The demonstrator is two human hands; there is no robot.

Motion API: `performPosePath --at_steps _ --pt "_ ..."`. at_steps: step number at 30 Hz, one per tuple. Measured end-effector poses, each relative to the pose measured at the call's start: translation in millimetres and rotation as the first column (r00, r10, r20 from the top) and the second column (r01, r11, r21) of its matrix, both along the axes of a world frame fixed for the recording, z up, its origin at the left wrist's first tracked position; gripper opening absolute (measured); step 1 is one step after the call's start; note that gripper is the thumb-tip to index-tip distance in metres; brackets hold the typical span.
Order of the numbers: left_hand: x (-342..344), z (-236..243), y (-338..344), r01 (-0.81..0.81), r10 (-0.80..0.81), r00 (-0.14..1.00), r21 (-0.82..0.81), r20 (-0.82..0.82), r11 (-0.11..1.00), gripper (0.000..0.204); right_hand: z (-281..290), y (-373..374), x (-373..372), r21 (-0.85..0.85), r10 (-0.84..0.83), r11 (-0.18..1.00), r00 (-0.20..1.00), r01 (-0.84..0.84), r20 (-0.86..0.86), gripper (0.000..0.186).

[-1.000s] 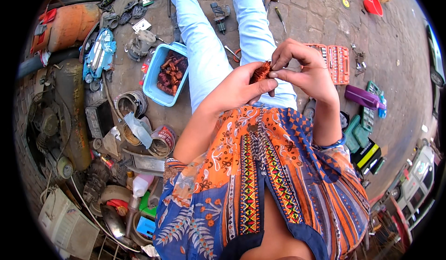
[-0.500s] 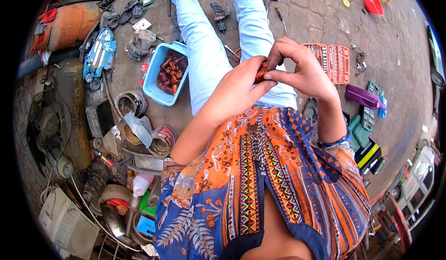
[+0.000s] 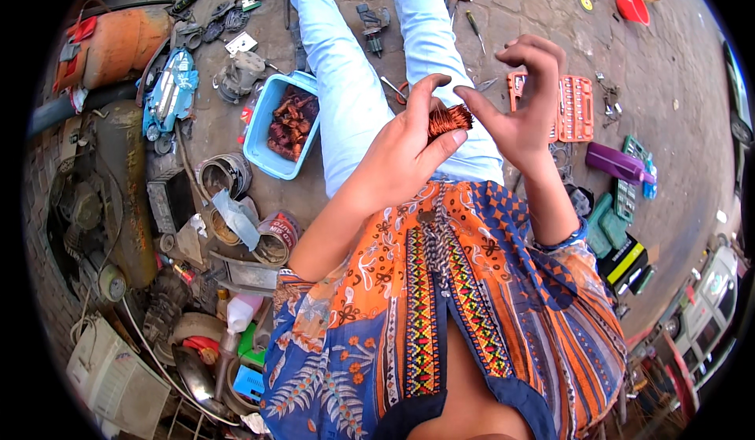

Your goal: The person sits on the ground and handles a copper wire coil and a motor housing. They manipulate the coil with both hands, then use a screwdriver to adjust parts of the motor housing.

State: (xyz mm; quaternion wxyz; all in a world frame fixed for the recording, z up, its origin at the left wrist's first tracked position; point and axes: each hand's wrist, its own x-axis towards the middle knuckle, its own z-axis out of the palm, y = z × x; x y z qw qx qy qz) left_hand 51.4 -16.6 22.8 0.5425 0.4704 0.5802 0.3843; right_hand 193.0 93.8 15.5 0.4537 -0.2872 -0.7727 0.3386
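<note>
A coil of copper wire (image 3: 447, 120) is held above my legs, in pale blue trousers. My left hand (image 3: 401, 153) is closed round the coil, thumb along its near side. My right hand (image 3: 527, 110) is raised just right of the coil, fingers curled in the air and apart from the thumb, whose tip is near the coil's far end; I see nothing gripped in it. Left of my legs a light blue plastic tub (image 3: 255, 129) holds tangled copper windings (image 3: 287, 125).
An orange socket set (image 3: 576, 107), purple case (image 3: 609, 165), red scoop (image 3: 631, 7) and screwdriver (image 3: 476, 31) lie on the paving around me. At the left are a rusty orange tank (image 3: 118, 47), cans (image 3: 275, 237) and heaped parts. A white vehicle (image 3: 704, 306) stands at the far right.
My right hand has let go of the coil and risen up and to the right, its fingers parting. The coil shows more fully in my left hand.
</note>
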Motion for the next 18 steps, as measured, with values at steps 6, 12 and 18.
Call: performPosePath --at_steps 6,12,18 --pt "-0.1 -1.1 -1.4 0.032 -0.031 0.999 0.086 -0.011 0.996 0.061 -2.8 18.3 -3.3 0.202 0.367 0.892 0.909 -0.405 0.199 0.037" --pt "-8.3 13.8 -5.2 -0.006 0.004 0.999 0.067 0.035 0.998 0.065 -9.0 27.0 3.1 0.082 0.441 0.887 0.887 -0.454 0.137 0.021" --pt "-6.6 13.6 -6.0 -0.056 0.036 0.995 0.211 0.098 0.976 0.058 -26.7 6.9 -0.4 -0.109 0.432 0.897 0.902 -0.428 0.015 0.018"
